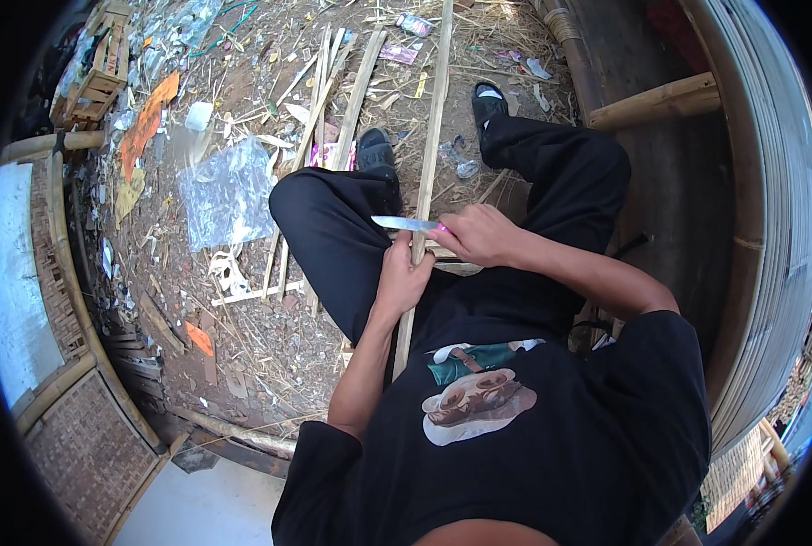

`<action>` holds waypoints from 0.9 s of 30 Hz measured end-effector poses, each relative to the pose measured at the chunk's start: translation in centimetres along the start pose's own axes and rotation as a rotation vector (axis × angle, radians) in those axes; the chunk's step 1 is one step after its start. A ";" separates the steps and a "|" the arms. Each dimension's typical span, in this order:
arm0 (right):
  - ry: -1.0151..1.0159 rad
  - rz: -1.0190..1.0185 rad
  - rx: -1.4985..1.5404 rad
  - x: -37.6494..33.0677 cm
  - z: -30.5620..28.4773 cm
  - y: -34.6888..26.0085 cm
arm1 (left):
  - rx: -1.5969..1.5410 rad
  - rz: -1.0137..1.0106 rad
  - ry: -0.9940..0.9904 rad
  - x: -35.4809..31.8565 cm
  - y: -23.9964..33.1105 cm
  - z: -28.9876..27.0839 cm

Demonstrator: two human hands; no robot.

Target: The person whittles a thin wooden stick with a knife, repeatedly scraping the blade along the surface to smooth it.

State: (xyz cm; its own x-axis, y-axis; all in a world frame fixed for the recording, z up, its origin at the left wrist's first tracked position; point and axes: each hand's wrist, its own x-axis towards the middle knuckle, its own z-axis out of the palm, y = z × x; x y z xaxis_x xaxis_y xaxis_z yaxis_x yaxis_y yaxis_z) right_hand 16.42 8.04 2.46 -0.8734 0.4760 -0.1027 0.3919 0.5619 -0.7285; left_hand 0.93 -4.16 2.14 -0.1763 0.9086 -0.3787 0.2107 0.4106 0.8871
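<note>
You are seated with your knees apart, and a long bamboo strip (428, 136) runs from your lap out between your feet to the far side of the scene. Your left hand (402, 278) is wrapped around the strip near your lap, fingers closed on it and steadying it. Your right hand (479, 235) is closed around the handle of a knife (404, 223), whose pale blade points left and lies across the strip just beyond your left hand.

Judging by that arrangement, you are in the middle of shaving or splitting the strip: the blade is set against the bamboo, right at the point where the strip crosses your knees. Whether the edge has already bitten into the wood cannot be told from this view.

The next move calls for a firm hold with the left hand so the strip does not twist, and a controlled push of the blade along or into the grain, directed away from your body and clear of your left fingers, which sit very close to the edge.

More bamboo strips (324, 100) lie on the ground to the left of your legs, near a crumpled sheet of clear plastic (226, 193). Shavings and scraps cover the dirt floor (251, 346), and a woven bamboo panel (87, 455) rests at the near left.
</note>
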 end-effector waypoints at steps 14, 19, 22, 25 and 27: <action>0.057 0.093 -0.021 0.8 -1.2 1.9 | -0.003 -0.080 -0.042 -0.5 1.2 -0.4; 0.006 0.044 0.035 1.5 -2.3 2.7 | -0.020 0.027 -0.017 -0.6 1.1 -0.2; 0.066 0.098 0.070 0.5 -1.7 2.2 | -0.025 -0.098 -0.057 -0.8 1.5 -0.4; -0.129 0.048 0.048 -0.2 -1.2 1.0 | -0.016 0.144 0.021 -0.6 1.5 0.0; -0.031 0.099 0.073 1.5 -2.8 3.3 | 0.010 0.076 -0.010 -0.6 1.3 -0.2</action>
State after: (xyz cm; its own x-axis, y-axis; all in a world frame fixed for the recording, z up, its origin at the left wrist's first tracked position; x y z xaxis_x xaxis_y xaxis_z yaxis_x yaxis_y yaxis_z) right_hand 17.18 12.52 1.79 -0.8405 0.5048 -0.1966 0.4555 0.4619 -0.7611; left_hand 1.12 -4.18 3.60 -0.1496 0.9380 -0.3126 0.2325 0.3407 0.9110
